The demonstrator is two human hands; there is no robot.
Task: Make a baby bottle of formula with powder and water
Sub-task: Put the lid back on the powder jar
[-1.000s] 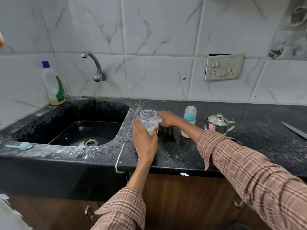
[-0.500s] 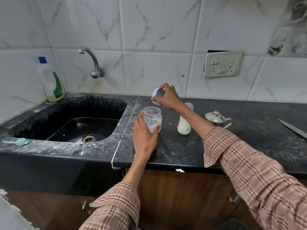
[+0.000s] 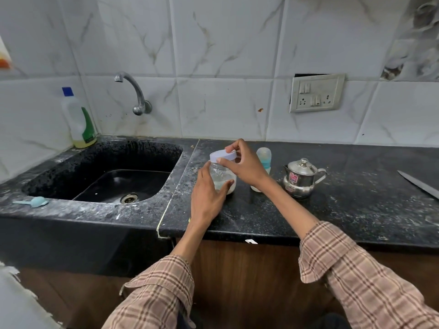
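1. The fingers (image 3: 231, 148) of the right hand (image 3: 247, 166) curl over the pale lid (image 3: 223, 156) and pinch its rim, thumb at the near side; the lid sits tilted on the mouth of the clear jar (image 3: 222, 178); the left hand (image 3: 206, 198) wraps the jar from the near left, thumb across its front.
2. The jar stands on the black speckled countertop (image 3: 332, 217), just right of the seam by the sink; a low layer of white powder shows in its bottom.
3. The baby bottle (image 3: 263, 160), pale blue cap on, stands upright just behind the right wrist, partly hidden; a small steel pot with lid (image 3: 300, 178) stands to its right, near but apart.
4. A knife blade (image 3: 420, 184) lies at the far right edge of the counter.
5. The black sink (image 3: 107, 162) lies to the left, its rim dusted white; a light blue scoop (image 3: 33, 202) rests on its near left rim; a curved tap (image 3: 135, 93) comes out of the wall above it; a detergent bottle (image 3: 79, 119) stands in the back left corner.
6. White marbled tiles (image 3: 225, 55) cover the wall; a switch and socket plate (image 3: 317, 93) is set in them at right; brown wooden cabinet fronts (image 3: 249, 281) run beneath the counter.
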